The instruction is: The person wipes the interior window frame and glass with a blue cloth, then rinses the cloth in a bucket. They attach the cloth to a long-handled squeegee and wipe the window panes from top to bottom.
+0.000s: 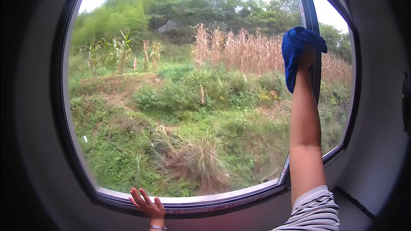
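My right hand (307,58) is raised high and grips a blue cloth (291,56), which drapes over the fingers and hangs down beside the wrist. The cloth lies at the right edge of the large window pane (199,102) and overlaps the dark upright window bar (310,9). Low in the picture, my left hand (148,203) holds nothing. Its fingers are spread and rest at the bottom window frame (224,201). A metal bracelet (158,227) circles the left wrist.
To the right of the bar is a narrower window section (335,86). Grey wall (374,109) surrounds the window, and a dark object (407,102) sits at the far right rim. Outside, a green slope carries dry corn stalks (250,51) and trees. The lower frame bears writing.
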`<action>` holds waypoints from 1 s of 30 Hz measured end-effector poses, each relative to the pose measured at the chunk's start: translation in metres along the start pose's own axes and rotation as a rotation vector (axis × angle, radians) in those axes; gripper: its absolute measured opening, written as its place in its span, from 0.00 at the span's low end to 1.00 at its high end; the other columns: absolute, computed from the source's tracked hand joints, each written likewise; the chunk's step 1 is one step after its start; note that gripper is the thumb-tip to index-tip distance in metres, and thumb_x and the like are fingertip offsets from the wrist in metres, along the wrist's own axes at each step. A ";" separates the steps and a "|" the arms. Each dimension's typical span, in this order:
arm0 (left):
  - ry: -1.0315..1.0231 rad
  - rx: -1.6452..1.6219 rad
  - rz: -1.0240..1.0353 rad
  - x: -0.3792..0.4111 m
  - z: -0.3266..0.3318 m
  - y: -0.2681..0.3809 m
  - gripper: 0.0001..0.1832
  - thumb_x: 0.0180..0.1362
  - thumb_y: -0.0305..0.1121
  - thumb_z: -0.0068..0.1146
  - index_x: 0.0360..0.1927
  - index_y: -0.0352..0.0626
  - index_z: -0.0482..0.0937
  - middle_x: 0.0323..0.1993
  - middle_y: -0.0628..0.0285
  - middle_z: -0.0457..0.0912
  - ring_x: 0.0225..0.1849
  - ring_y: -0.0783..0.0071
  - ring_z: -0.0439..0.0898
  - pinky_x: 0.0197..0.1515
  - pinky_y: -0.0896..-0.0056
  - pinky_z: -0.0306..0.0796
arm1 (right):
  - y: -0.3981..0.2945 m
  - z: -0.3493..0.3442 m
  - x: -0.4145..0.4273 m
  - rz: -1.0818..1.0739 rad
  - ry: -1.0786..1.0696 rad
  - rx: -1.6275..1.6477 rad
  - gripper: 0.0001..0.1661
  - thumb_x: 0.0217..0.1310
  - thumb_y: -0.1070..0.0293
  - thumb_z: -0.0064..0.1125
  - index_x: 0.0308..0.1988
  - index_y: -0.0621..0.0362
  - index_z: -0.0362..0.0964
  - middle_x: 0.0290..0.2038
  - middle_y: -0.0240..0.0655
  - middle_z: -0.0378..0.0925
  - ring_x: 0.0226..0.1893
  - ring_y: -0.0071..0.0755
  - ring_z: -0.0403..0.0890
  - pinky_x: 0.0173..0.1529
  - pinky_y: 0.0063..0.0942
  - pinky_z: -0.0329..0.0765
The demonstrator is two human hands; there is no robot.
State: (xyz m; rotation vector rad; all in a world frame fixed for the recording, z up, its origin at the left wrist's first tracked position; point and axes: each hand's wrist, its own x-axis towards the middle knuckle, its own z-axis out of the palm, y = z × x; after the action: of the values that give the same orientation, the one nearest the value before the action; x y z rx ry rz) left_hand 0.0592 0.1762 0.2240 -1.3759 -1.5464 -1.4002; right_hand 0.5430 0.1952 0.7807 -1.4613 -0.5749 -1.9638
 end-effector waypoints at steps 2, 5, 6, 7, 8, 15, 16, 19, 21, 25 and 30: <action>0.014 -0.011 0.006 0.002 0.001 0.004 0.34 0.67 0.51 0.32 0.73 0.46 0.48 0.73 0.47 0.48 0.74 0.48 0.47 0.70 0.37 0.36 | -0.030 -0.012 -0.002 0.170 0.125 0.411 0.20 0.56 0.46 0.57 0.39 0.48 0.79 0.41 0.39 0.79 0.42 0.43 0.79 0.44 0.39 0.77; -0.002 0.011 0.035 0.003 -0.001 0.000 0.34 0.68 0.50 0.32 0.72 0.42 0.50 0.73 0.46 0.47 0.74 0.46 0.45 0.71 0.39 0.35 | -0.120 -0.112 -0.001 0.116 0.217 0.694 0.26 0.47 0.46 0.62 0.42 0.51 0.76 0.43 0.44 0.74 0.45 0.49 0.75 0.51 0.45 0.72; 0.005 0.040 0.017 -0.001 -0.007 -0.009 0.34 0.68 0.50 0.31 0.72 0.42 0.50 0.73 0.46 0.47 0.74 0.47 0.46 0.71 0.39 0.36 | -0.164 -0.160 -0.005 0.042 0.197 0.842 0.25 0.48 0.51 0.60 0.44 0.55 0.75 0.48 0.48 0.72 0.51 0.53 0.72 0.57 0.49 0.68; 0.010 0.007 0.028 0.003 -0.001 -0.004 0.34 0.68 0.50 0.31 0.72 0.42 0.50 0.73 0.46 0.47 0.74 0.47 0.46 0.71 0.39 0.36 | -0.178 -0.201 -0.010 -0.054 0.193 0.936 0.30 0.48 0.56 0.56 0.50 0.59 0.72 0.54 0.53 0.68 0.59 0.56 0.66 0.65 0.51 0.60; 0.010 0.017 0.019 0.001 -0.003 -0.005 0.34 0.68 0.50 0.31 0.72 0.43 0.51 0.73 0.47 0.47 0.74 0.48 0.46 0.71 0.40 0.36 | -0.205 -0.236 -0.028 -0.154 0.115 1.166 0.36 0.47 0.55 0.55 0.56 0.60 0.68 0.59 0.54 0.65 0.64 0.56 0.61 0.70 0.50 0.51; -0.143 -0.040 -0.054 -0.006 -0.048 -0.011 0.41 0.53 0.30 0.56 0.71 0.45 0.54 0.72 0.47 0.52 0.72 0.49 0.52 0.71 0.44 0.46 | -0.250 -0.354 -0.222 -0.960 0.072 1.358 0.29 0.58 0.60 0.44 0.59 0.53 0.68 0.63 0.45 0.64 0.67 0.46 0.59 0.74 0.47 0.43; -0.162 0.007 -0.130 -0.015 -0.059 -0.014 0.43 0.51 0.29 0.58 0.71 0.45 0.54 0.71 0.47 0.52 0.72 0.49 0.53 0.71 0.47 0.49 | -0.246 -0.351 -0.245 -1.004 0.072 1.366 0.28 0.58 0.61 0.44 0.58 0.52 0.69 0.61 0.42 0.66 0.67 0.43 0.60 0.74 0.46 0.43; -0.252 0.155 -0.405 -0.072 -0.115 -0.049 0.44 0.49 0.27 0.59 0.71 0.45 0.54 0.71 0.48 0.52 0.71 0.48 0.53 0.71 0.49 0.49 | -0.228 -0.337 -0.258 -1.080 0.078 1.533 0.26 0.57 0.63 0.44 0.55 0.50 0.73 0.58 0.38 0.70 0.66 0.39 0.62 0.74 0.46 0.46; -0.329 0.230 -0.602 -0.131 -0.164 -0.075 0.43 0.48 0.25 0.58 0.71 0.45 0.55 0.71 0.49 0.52 0.71 0.47 0.54 0.71 0.52 0.50 | -0.208 -0.314 -0.233 -1.017 0.077 1.539 0.24 0.56 0.63 0.45 0.52 0.48 0.76 0.57 0.38 0.71 0.65 0.40 0.63 0.73 0.47 0.47; -0.312 0.636 -1.199 -0.307 -0.281 -0.115 0.32 0.48 0.27 0.59 0.61 0.49 0.68 0.60 0.48 0.69 0.59 0.49 0.69 0.59 0.52 0.66 | -0.152 -0.252 -0.135 -0.662 0.000 1.392 0.27 0.48 0.64 0.54 0.52 0.47 0.76 0.56 0.40 0.71 0.63 0.43 0.65 0.72 0.49 0.47; -1.145 0.791 -1.361 -0.443 -0.401 -0.074 0.15 0.50 0.29 0.55 0.44 0.47 0.76 0.42 0.52 0.76 0.43 0.52 0.76 0.45 0.52 0.70 | -0.102 -0.182 -0.070 -0.198 0.043 1.125 0.35 0.43 0.65 0.60 0.57 0.43 0.71 0.59 0.39 0.69 0.63 0.45 0.65 0.70 0.46 0.53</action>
State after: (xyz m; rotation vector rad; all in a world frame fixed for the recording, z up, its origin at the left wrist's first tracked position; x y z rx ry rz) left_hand 0.0275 -0.3211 -0.1139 -0.3992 -3.6019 -0.1133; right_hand 0.3605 0.1626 0.6618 -0.6448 -1.5163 -1.3346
